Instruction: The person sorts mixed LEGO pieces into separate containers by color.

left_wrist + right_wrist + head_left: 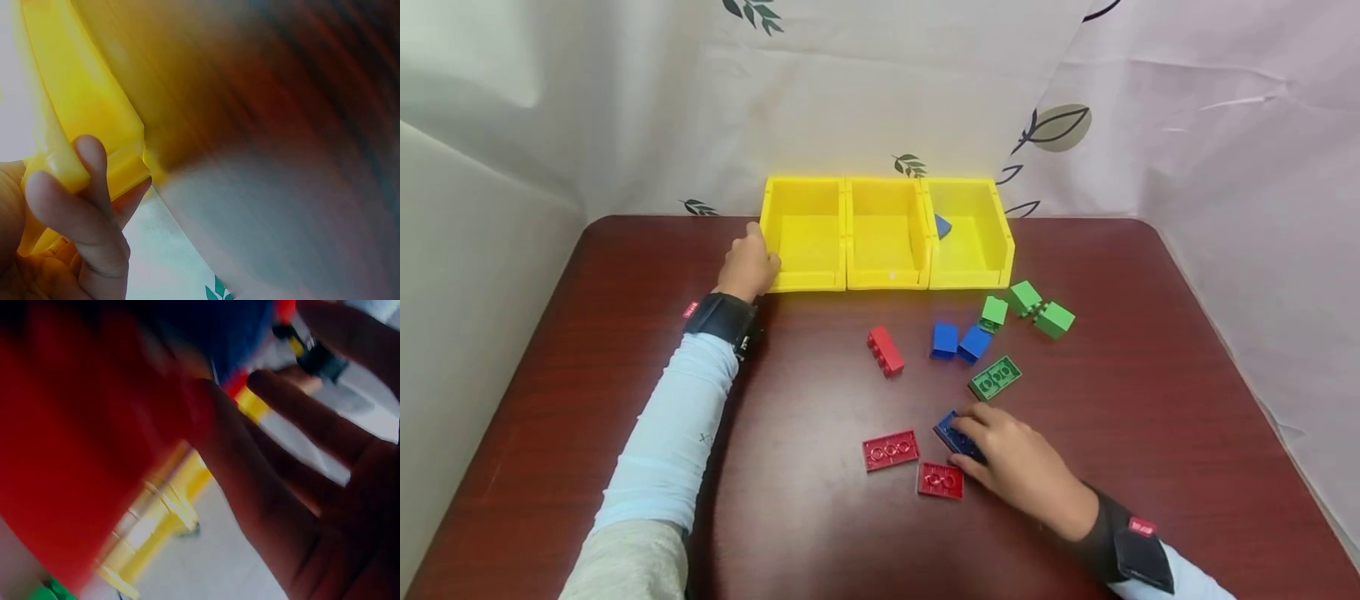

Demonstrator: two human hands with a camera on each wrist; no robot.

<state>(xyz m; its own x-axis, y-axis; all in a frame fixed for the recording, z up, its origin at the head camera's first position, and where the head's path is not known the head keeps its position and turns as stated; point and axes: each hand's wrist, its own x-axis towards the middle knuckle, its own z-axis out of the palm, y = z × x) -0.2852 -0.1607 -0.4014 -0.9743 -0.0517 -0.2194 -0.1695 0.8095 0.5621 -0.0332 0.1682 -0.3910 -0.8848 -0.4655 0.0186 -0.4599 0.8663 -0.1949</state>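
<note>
At the back of the table, my left hand (749, 265) grips the side wall of the leftmost yellow bin (807, 282). In the left wrist view its fingers (75, 219) curl round the bin's yellow edge (56, 144). My right hand (1011, 454) is over a dark blue toy brick (955, 433) lying studs down, with fingers and thumb spread about it. One finger looks to be touching the blue brick (219, 337) in the blurred right wrist view. Just below lies a short red brick (940, 481), and a longer red brick (891, 451) lies to the left.
Another red brick (885, 351) lies mid-table. Two blue bricks stand near it, one upright (944, 341). Several green bricks (1054, 319) are to the right, one studs down (995, 378). The right yellow bin (972, 279) holds a blue piece (942, 226). A patterned curtain (880, 100) hangs behind.
</note>
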